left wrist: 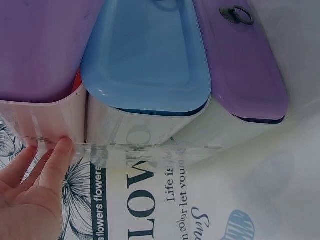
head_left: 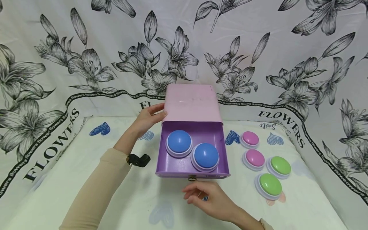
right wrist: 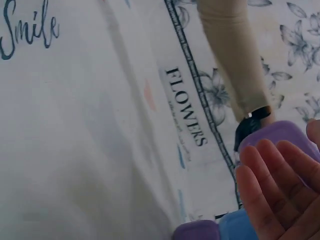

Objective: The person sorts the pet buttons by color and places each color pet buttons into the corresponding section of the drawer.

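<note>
My left hand (head_left: 148, 118) rests against the left side of the pink casing (head_left: 191, 102) of a drawer unit; in the left wrist view its extended fingers (left wrist: 56, 165) touch that casing. From the casing the purple drawer (head_left: 164, 166) stands pulled out, holding two push buttons with blue domes (head_left: 179, 141) (head_left: 206, 155) and white bases, side by side. Just below the ring pull (head_left: 192, 178) on the drawer's front, my right hand (head_left: 211, 198) hovers with loosely bent fingers and nothing in it. Its fingers are also visible in the right wrist view, overlapping the purple drawer (right wrist: 275, 132).
Right of the unit, two pink buttons (head_left: 250, 138) (head_left: 255, 158) and two green buttons (head_left: 280, 165) (head_left: 270, 184) lie on the patterned cloth (head_left: 132, 204). Beneath the open drawer are a closed blue drawer (left wrist: 150, 55) and another purple drawer (left wrist: 245, 65). A flowered sheet (head_left: 95, 35) hangs behind.
</note>
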### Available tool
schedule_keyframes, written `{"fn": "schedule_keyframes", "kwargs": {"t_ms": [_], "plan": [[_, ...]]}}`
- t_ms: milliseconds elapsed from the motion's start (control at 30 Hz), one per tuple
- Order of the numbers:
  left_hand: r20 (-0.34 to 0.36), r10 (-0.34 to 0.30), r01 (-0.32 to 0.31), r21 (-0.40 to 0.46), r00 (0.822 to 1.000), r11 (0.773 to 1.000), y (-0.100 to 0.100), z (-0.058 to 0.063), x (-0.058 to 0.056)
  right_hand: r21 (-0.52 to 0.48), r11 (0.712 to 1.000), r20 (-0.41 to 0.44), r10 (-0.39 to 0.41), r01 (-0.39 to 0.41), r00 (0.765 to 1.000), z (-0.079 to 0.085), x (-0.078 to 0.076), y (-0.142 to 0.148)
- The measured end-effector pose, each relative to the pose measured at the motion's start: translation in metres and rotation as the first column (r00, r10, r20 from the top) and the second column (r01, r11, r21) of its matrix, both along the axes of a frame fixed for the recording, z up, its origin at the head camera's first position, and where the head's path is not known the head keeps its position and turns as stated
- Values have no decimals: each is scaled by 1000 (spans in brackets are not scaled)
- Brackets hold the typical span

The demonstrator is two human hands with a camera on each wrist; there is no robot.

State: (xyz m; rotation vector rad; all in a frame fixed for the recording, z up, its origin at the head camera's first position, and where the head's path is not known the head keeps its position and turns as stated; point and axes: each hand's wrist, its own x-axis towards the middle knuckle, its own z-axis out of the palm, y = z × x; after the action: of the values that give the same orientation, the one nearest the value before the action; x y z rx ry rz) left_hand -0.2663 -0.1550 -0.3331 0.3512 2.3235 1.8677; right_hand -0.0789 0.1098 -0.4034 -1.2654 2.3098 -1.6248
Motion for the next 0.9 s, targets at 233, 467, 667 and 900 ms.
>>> {"fn": "schedule_keyframes", "kwargs": {"t_ms": [233, 467, 667, 900], "plan": [[1, -2, 2, 3, 1000, 1000, 1, 1, 1, 14, 991, 180, -131, 130, 975, -31, -2, -1], [-2, -4, 4, 7, 1000, 1000, 0, 0, 1, 15, 982, 231, -188, 189, 955, -33, -4, -4], [-2, 0, 0, 2, 1000, 1000, 0, 0, 1, -11, 982, 244, -181, 189, 953, -13, 3, -9], [5, 5, -5, 1, 1000, 1000, 0, 0, 0, -104, 980, 272, -137, 170, 953, -40, 0, -8]]}}
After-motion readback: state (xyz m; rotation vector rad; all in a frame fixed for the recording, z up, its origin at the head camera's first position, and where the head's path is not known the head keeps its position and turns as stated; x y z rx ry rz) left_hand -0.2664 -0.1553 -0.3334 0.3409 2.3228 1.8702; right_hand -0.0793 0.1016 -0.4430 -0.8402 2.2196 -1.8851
